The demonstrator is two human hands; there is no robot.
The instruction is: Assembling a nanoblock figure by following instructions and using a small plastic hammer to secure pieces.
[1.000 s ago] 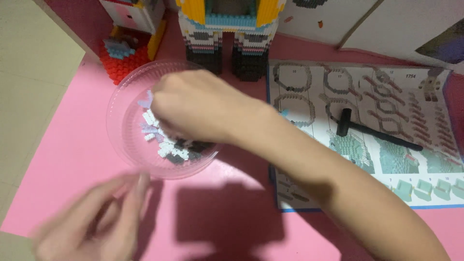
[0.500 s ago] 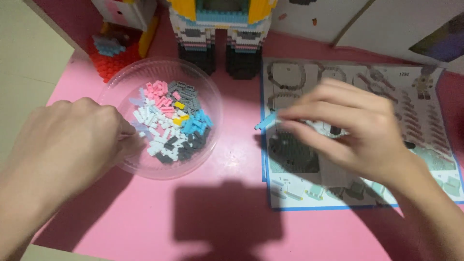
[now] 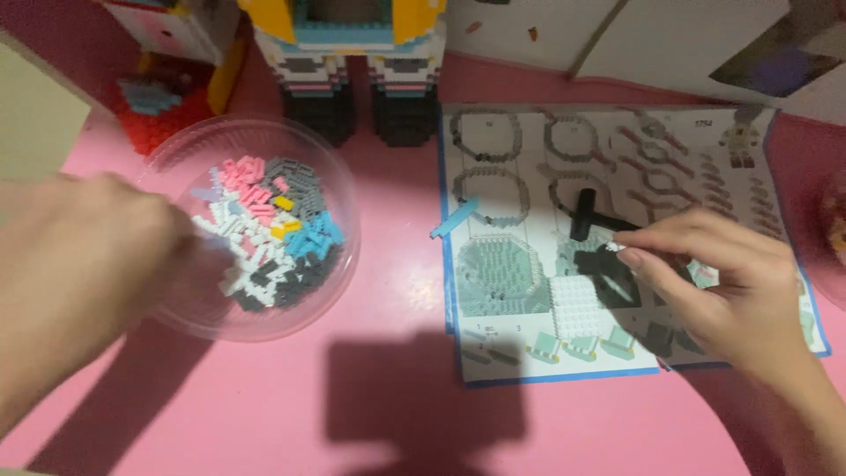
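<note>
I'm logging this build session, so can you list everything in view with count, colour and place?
clear bowl: one, transparent, left of centre on the table
small bricks: many, pink, white, grey, blue, yellow, inside the bowl
instruction sheet: one, white with blue edge, right of the bowl
blue piece: one, light blue, on the sheet's left edge
black tool: one, black, on the sheet
white plate: one, white, on the sheet
brick figure: one, yellow, blue, white, black, top centre
table: one, pink
left hand: one, blurred, at the bowl's left rim
right hand: one, over the sheet, pinching a tiny white piece
</note>
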